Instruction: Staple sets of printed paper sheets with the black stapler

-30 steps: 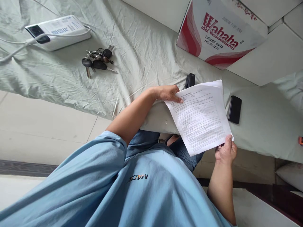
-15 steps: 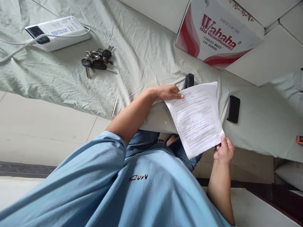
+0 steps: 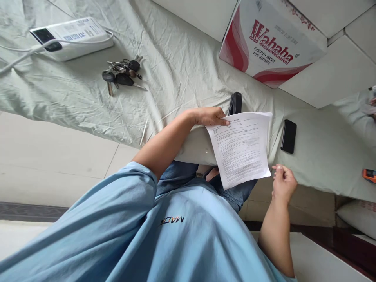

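Note:
My left hand [image 3: 212, 116] grips a few sheets of printed paper [image 3: 242, 150] at their top left corner, thumb on the upper face. The sheets hang tilted over the edge of the cloth-covered surface and above my lap. My right hand [image 3: 284, 182] is just off the lower right corner of the paper, its fingers curled in with nothing visible in them. Directly behind the paper's top edge lies a black stapler [image 3: 235, 102], partly hidden by the sheets. A black phone [image 3: 288, 136] rests to the right of the paper.
Pale green cloth [image 3: 176, 74] covers the surface. A bunch of keys [image 3: 123, 74] and a white power bank [image 3: 73, 39] with a cable lie at the left. A Wahaha water carton [image 3: 273, 47] stands at the back. At the right edge sits an orange-and-black object [image 3: 369, 175].
My right hand has let go of the paper's lower right corner and moved slightly right. The freed corner has swung left and up. My left hand keeps its hold.

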The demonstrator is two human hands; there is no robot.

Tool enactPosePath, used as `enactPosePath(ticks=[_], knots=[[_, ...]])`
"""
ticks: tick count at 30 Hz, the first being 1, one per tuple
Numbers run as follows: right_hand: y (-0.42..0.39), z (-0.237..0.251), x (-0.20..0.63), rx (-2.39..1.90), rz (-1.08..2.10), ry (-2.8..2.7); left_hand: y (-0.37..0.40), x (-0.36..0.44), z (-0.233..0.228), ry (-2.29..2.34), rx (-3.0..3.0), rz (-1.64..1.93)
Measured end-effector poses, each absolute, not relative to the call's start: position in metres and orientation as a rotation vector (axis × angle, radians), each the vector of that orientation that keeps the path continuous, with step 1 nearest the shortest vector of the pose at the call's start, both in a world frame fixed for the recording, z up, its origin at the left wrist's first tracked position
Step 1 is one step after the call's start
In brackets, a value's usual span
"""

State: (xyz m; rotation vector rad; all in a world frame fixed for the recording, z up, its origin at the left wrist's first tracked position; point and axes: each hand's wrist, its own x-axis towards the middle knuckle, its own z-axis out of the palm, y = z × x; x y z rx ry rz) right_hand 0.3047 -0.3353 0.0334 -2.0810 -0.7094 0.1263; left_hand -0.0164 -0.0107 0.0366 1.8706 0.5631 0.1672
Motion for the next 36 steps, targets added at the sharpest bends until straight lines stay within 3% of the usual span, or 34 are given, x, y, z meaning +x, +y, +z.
enactPosePath(ticks=[3, 10, 13, 19, 36], knots=[[-0.301, 0.055, 0.307, -1.993, 0.055, -0.876, -0.012, -0.015, 0.038, 0.550, 1.889, 0.162], [-0.199, 0.088, 0.271, -1.746, 0.468, -1.158, -0.015, -0.013, 0.038, 0.478, 1.919, 0.126], [-0.179, 0.088, 0.264, -1.775, 0.400, -1.267, -0.016, -0.012, 0.038, 0.476, 1.916, 0.123], [-0.175, 0.082, 0.276, -1.826, 0.216, -1.285, -0.012, -0.014, 0.038, 0.442, 1.775, 0.282], [-0.202, 0.028, 0.297, -1.630, 0.386, -0.756, -0.012, -0.013, 0.033, 0.532, 1.511, 0.398]])
